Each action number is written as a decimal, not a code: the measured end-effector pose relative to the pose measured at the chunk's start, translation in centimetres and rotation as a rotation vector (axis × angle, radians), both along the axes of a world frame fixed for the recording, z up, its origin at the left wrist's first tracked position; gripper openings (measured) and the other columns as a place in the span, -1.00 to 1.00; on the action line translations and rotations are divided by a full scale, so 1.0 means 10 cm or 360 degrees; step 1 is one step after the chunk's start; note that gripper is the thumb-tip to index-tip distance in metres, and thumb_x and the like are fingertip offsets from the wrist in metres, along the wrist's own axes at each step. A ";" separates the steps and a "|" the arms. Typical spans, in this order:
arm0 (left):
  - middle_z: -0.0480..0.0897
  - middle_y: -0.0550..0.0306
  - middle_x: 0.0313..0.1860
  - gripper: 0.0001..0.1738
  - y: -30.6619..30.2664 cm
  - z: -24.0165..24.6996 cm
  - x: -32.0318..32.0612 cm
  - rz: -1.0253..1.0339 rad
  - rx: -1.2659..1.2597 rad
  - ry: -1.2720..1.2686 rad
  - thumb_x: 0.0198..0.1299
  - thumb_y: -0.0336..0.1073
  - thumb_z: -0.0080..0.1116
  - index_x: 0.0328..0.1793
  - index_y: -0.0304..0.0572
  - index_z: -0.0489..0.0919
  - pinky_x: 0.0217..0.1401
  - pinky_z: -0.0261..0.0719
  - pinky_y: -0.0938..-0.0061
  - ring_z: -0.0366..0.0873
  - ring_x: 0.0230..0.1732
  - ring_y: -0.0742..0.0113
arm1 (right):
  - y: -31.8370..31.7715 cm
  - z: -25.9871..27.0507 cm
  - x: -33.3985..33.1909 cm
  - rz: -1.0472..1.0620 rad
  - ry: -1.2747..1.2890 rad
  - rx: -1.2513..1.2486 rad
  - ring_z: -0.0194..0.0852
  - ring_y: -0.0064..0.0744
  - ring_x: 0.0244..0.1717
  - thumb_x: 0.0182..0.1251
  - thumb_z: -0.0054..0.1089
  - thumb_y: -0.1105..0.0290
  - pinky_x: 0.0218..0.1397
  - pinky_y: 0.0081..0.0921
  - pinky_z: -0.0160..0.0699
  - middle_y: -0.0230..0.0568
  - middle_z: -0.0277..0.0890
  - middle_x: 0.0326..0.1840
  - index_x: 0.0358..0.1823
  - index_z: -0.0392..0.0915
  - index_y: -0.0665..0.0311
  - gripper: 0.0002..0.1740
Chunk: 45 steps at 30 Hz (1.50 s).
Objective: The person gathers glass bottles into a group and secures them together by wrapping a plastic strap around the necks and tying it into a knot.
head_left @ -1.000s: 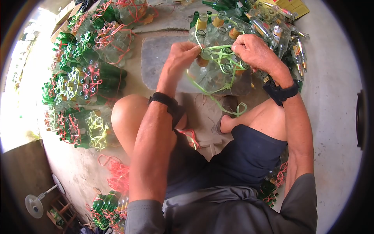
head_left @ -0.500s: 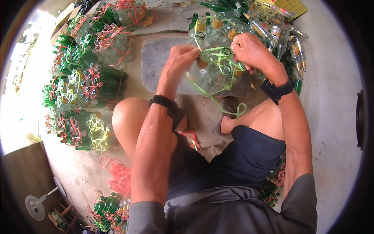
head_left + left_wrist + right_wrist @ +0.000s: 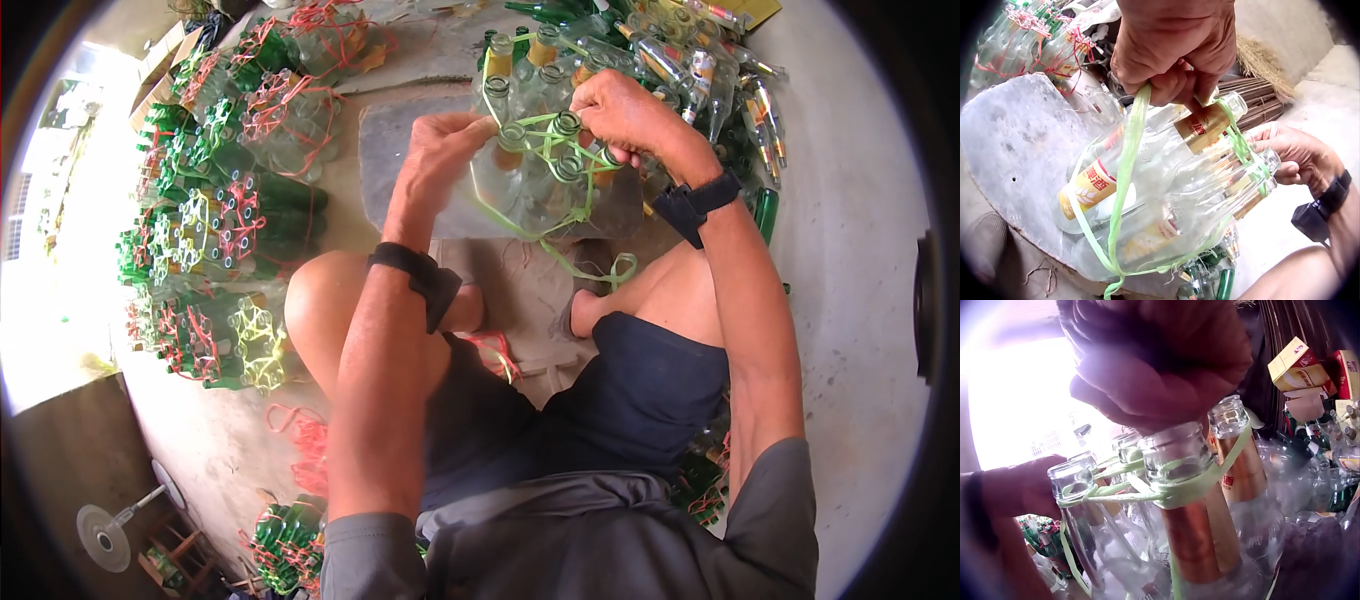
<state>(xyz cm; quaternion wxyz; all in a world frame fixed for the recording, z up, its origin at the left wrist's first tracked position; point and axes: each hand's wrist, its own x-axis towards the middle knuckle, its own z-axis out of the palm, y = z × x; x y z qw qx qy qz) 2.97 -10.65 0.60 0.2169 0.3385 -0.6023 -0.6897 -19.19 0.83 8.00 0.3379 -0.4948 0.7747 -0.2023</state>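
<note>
Pinches one green strap (image 3: 1130, 156) between thumb and curled fingers of the left hand (image 3: 435, 160), just left of at least eight bottles (image 3: 500, 65) on one board (image 3: 380, 150). Curls the fingers of the right hand (image 3: 630, 115) beside the necks on the right; cannot tell what, if anything, is pinched there. Below the left fingers, follows the strap down around the bottles to one loose near loop.

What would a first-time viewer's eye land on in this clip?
Probably the left hand and right hand, working at clear bottles laced with green ribbon on a grey slab. Next, the tied bundles of bottles at the head view's left and the loose bottle heap upper right.
</note>
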 end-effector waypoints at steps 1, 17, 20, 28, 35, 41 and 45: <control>0.36 0.55 -0.57 -0.80 -0.01 0.00 0.01 0.0014 -0.0007 0.0022 0.38 -0.22 0.38 -0.18 -0.22 0.79 -0.56 -0.03 0.60 0.09 -0.60 0.70 | 0.01 0.01 0.01 0.0009 0.0006 0.0001 0.37 -0.54 -0.82 0.33 -0.01 0.53 -0.81 -0.42 0.35 -0.20 0.61 -0.58 -0.38 0.56 0.38 -0.83; 0.47 0.48 -0.59 -0.76 -0.10 0.06 0.01 0.0015 -0.0837 -0.0171 0.27 -0.32 0.42 -0.06 -0.36 0.79 -0.52 0.22 0.53 0.31 -0.55 0.66 | 0.46 -0.09 0.54 0.0104 0.1047 -0.0611 0.73 0.30 -0.22 0.28 0.38 -0.03 -0.04 0.10 0.70 0.21 0.71 -0.35 -0.18 0.54 0.43 -0.44; 0.40 0.45 -0.64 -0.75 -0.05 0.16 -0.01 0.0096 -0.1037 -0.0284 0.22 -0.34 0.39 -0.04 -0.32 0.77 -0.51 0.19 0.52 0.24 -0.58 0.65 | 0.45 -0.08 0.60 0.0062 0.1128 -0.0506 0.73 0.27 -0.25 0.28 0.36 -0.03 -0.11 0.11 0.70 0.22 0.71 -0.34 -0.25 0.53 0.39 -0.47; 0.20 0.36 -0.69 -0.51 -0.05 0.34 -0.02 0.0126 -0.1253 -0.0349 0.15 -0.34 0.42 0.24 -0.26 0.70 -0.52 0.18 0.44 0.14 -0.61 0.57 | 0.48 -0.14 0.64 0.0038 0.1198 -0.0584 0.74 0.16 -0.35 0.26 0.31 0.04 -0.24 0.04 0.70 0.10 0.69 -0.45 -0.31 0.52 0.33 -0.57; 0.19 0.37 -0.68 -0.43 -0.23 0.32 -0.04 -0.0102 -0.1350 -0.0380 0.18 -0.36 0.39 0.37 -0.22 0.66 -0.52 0.17 0.43 0.13 -0.60 0.58 | 0.51 -0.20 0.63 0.0035 0.1144 -0.0652 0.74 0.14 -0.39 0.24 0.31 0.11 -0.27 0.04 0.71 0.05 0.67 -0.49 -0.33 0.52 0.32 -0.63; 0.21 0.41 -0.69 -0.40 -0.30 0.38 -0.05 -0.0238 -0.1358 -0.0430 0.20 -0.37 0.37 0.43 -0.19 0.64 -0.53 0.16 0.44 0.12 -0.60 0.61 | 0.52 -0.27 0.64 0.0037 0.1161 -0.0757 0.73 0.15 -0.39 0.24 0.33 0.11 -0.30 0.02 0.71 0.04 0.65 -0.44 -0.32 0.52 0.32 -0.62; 0.21 0.43 -0.70 -0.39 -0.36 0.36 -0.07 -0.0299 -0.1390 -0.0420 0.23 -0.38 0.35 0.46 -0.18 0.62 -0.54 0.16 0.45 0.11 -0.61 0.63 | 0.56 -0.24 0.64 0.0068 0.1120 -0.0712 0.72 0.12 -0.35 0.24 0.37 0.10 -0.28 0.00 0.70 -0.02 0.63 -0.28 -0.26 0.55 0.29 -0.63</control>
